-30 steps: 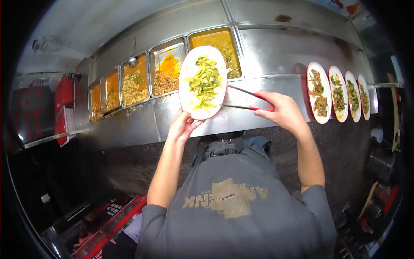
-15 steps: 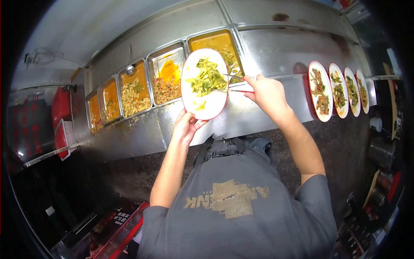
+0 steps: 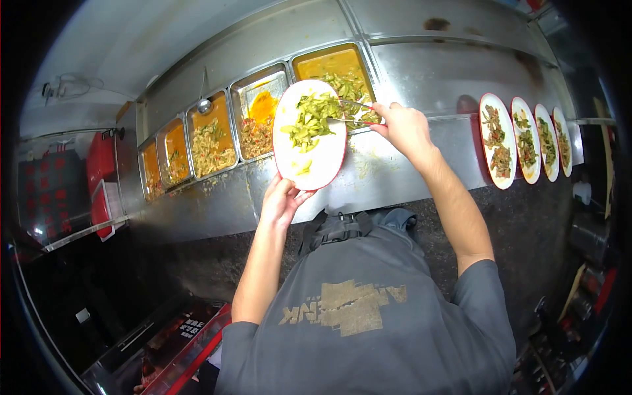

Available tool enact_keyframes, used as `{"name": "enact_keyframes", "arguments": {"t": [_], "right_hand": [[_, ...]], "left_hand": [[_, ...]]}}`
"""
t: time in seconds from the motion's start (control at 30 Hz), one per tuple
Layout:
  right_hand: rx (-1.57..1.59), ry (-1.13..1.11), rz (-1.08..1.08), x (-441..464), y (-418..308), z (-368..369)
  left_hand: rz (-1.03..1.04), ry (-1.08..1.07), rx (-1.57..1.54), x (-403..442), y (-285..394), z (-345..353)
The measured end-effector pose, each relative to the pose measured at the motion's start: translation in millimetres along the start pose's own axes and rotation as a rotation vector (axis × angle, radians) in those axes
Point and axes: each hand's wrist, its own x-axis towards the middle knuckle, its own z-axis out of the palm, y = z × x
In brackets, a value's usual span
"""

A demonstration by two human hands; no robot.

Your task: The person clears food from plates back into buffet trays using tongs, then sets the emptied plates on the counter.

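Note:
My left hand (image 3: 284, 200) grips the near rim of a white oval plate (image 3: 322, 168) with a red edge, held up over the front of the steel counter. Green sliced vegetables (image 3: 311, 122) are heaped on its upper part, with a few pieces lower down. My right hand (image 3: 403, 130) is closed around a pair of metal tongs (image 3: 357, 105) with red handles. The tongs' tips reach over the plate's right side and touch the vegetables. Behind the plate, a steel pan (image 3: 332, 62) holds more green vegetables in orange-yellow liquid; the plate hides its lower left part.
Several more food pans (image 3: 210, 141) run leftward along the steel counter (image 3: 220, 207). A ladle (image 3: 204, 104) rests at one pan. Several filled oval plates (image 3: 498, 141) stand in a row at the right. Food scraps lie along the counter front.
The vegetables on the plate are bunched more toward its upper right, beside the tongs. Both hands keep their hold. The view has shifted slightly, and more of the green vegetables in the pan behind shows.

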Motion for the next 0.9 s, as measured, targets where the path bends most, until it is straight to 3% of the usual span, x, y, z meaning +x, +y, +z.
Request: {"name": "enact_keyframes", "arguments": {"t": [0.6, 0.8, 0.9], "right_hand": [[0.183, -0.096, 0.197, 34.0, 5.9, 12.8], [0.530, -0.091, 0.277, 31.2, 22.0, -3.3], [0.585, -0.131, 0.184, 24.0, 11.3, -25.6]], "left_hand": [[-0.017, -0.026, -0.024, -24.7, 2.2, -4.7], [-0.026, -0.022, -0.034, -27.0, -0.2, -4.0], [-0.022, -0.029, -0.021, -26.0, -0.4, -6.2]]}}
